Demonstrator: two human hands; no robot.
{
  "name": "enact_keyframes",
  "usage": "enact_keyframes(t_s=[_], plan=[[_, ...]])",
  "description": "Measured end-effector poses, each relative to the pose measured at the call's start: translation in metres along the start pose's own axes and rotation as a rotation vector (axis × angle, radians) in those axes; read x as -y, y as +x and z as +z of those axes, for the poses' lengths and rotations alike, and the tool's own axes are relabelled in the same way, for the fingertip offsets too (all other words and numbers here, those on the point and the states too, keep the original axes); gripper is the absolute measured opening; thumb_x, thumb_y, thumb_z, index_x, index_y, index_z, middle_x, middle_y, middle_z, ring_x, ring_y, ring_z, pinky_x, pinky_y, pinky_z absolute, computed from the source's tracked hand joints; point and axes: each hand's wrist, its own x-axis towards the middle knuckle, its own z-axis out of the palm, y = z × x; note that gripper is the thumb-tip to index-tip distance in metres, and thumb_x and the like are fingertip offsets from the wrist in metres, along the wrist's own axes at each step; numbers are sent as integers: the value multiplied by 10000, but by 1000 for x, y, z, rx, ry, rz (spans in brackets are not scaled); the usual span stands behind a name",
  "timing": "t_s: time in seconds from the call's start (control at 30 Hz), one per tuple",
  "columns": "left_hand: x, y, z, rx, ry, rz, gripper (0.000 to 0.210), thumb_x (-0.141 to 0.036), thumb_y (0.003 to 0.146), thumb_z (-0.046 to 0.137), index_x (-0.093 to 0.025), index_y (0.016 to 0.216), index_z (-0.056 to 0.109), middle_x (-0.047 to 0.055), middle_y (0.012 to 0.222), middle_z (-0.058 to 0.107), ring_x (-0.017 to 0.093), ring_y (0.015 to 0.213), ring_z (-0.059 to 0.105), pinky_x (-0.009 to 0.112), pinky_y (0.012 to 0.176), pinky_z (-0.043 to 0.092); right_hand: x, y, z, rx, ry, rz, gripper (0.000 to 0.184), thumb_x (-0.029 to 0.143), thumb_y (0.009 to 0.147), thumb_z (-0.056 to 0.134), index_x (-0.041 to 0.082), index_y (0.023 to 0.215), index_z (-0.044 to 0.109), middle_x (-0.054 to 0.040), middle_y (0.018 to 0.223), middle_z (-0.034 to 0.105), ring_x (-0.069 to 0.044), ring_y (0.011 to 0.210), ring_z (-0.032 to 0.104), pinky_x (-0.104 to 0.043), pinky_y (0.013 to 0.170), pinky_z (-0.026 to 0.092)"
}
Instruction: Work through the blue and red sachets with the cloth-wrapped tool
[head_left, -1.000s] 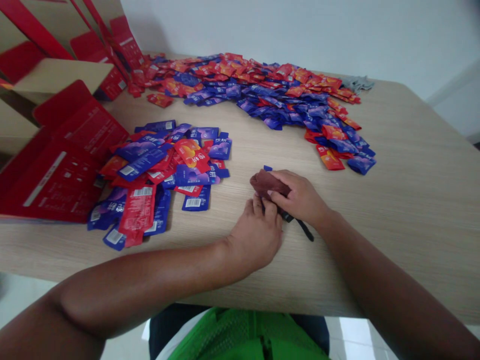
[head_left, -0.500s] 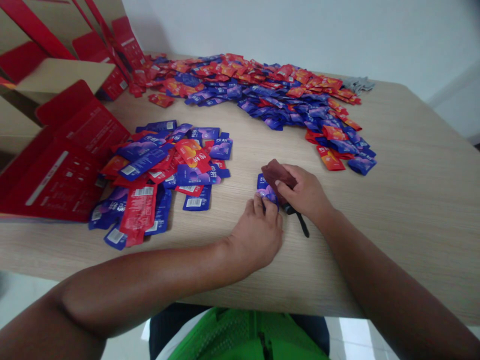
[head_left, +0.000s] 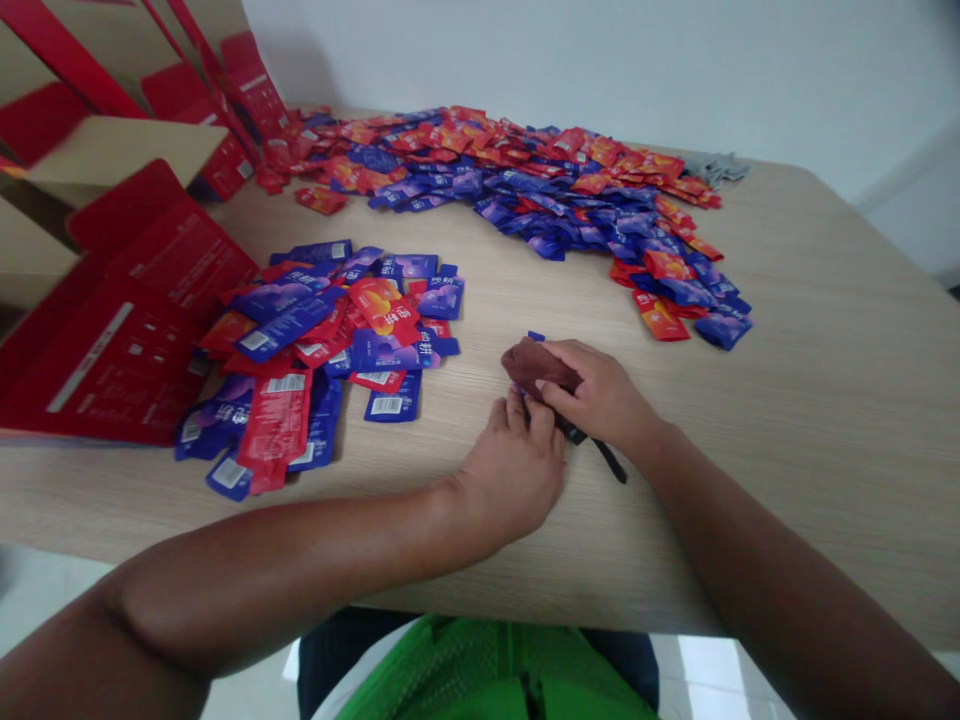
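Between my hands a small blue sachet (head_left: 535,337) lies on the table, mostly covered; only a bit of its far edge shows. My left hand (head_left: 514,465) presses down on its near part with bent fingers. My right hand (head_left: 606,392) grips a brown cloth-like wrapped item (head_left: 534,362) and holds it over the sachet, right by my left fingertips. From under the right hand a black strip (head_left: 611,462) sticks out toward me; what the brown wrapping covers is hidden.
To the left lies a loose pile of blue and red sachets (head_left: 386,350), beside open red cardboard boxes (head_left: 112,340). A long heap of sachets (head_left: 540,185) runs along the back of the wooden table (head_left: 825,400), with grey scraps (head_left: 720,168) at its right end.
My right hand has slid left and slightly down with the brown item, which now covers most of the blue sachet. The left hand has stayed in place.
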Motion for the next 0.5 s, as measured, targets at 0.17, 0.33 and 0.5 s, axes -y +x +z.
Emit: enact_keyframes(t_s=[0.17,0.33,0.5], plan=[[0,-1,1,-22,9,-1,546,-406,1065,544,13,1402,637,375,1504,560,515,1423,570,633,1120,481,-3,2,-2,-74,-67,127,431,247,898,685,231,1328,711,-95,1209,779,-309,1071,730,-460,953,575],[0,-1,1,-13,-4,11,497,-390,1073,531,16,1323,671,395,1473,569,529,1411,573,655,1102,478,-10,3,-3,-108,-96,176,406,243,900,674,236,1303,726,-93,1208,789,-312,1053,736,-457,929,574],[-1,-1,2,-21,3,4,517,-393,1077,531,19,1361,659,391,1482,565,520,1423,566,657,1108,476,-9,3,-4,-87,-83,137,439,259,902,677,221,1338,704,-106,1216,780,-318,1083,733,-474,959,574]])
